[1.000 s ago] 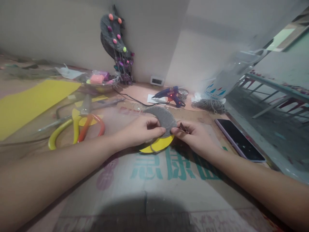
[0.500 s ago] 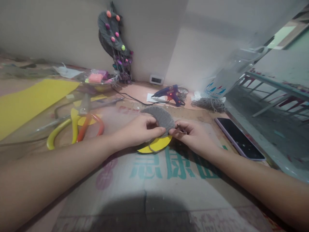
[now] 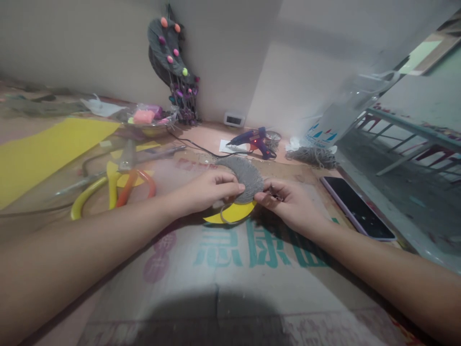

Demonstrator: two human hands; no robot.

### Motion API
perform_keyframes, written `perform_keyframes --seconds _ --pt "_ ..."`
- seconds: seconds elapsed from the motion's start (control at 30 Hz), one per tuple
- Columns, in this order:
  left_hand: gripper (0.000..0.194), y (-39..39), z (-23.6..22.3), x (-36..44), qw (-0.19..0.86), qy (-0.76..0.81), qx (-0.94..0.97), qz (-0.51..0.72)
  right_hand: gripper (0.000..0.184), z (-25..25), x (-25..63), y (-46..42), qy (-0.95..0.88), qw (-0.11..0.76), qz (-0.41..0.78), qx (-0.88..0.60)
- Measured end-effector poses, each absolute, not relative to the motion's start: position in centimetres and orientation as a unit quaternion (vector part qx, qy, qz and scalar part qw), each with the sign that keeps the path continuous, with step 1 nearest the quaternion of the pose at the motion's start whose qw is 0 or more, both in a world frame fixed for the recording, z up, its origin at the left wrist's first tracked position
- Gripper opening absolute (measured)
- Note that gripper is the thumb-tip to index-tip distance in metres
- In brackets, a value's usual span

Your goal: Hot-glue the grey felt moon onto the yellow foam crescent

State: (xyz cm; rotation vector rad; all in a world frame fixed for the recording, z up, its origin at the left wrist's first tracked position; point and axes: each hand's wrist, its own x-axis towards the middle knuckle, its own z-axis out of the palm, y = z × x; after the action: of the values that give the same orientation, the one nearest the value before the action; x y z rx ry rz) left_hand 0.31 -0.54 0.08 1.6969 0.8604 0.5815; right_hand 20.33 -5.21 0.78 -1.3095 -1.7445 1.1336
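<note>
Between my hands is a yellow crescent (image 3: 234, 212), a large part of it wrapped in grey yarn (image 3: 248, 178). My left hand (image 3: 212, 188) is closed on its left side, the thumb pressed on the wrapped surface. Pinched at the right edge of the crescent is my right hand (image 3: 279, 196); a dark strand or small bundle shows between its fingers, too small to make out fully. A loose loop of grey yarn crosses the bare yellow part at the bottom.
A glue gun (image 3: 252, 142) with a lit red light lies behind my hands, its cord trailing left. Scissors (image 3: 111, 190) are on the left, a phone (image 3: 356, 206) on the right. Grey yarn (image 3: 313, 156) and a plastic jug (image 3: 338, 115) stand at the back right. A decorated crescent (image 3: 165, 48) leans on the wall.
My left thumb has slid slightly left and up on the wrapped yarn, uncovering more of it. The crescent has turned a little, and the yarn loop at the bottom has widened.
</note>
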Motion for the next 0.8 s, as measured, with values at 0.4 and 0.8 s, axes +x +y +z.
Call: perform_keyframes --seconds 0.4,0.8 --pt "0.031 -0.4 0.0 0.2 0.548 0.357 0.710 0.260 0.023 1.0 21.3 -4.8 -0.718 0.350 0.348 -0.491" --pt "0.031 -0.3 -0.5 0.3 0.524 0.342 0.740 0.247 0.017 2.9 23.6 -4.7 -0.899 0.246 -0.022 -0.362"
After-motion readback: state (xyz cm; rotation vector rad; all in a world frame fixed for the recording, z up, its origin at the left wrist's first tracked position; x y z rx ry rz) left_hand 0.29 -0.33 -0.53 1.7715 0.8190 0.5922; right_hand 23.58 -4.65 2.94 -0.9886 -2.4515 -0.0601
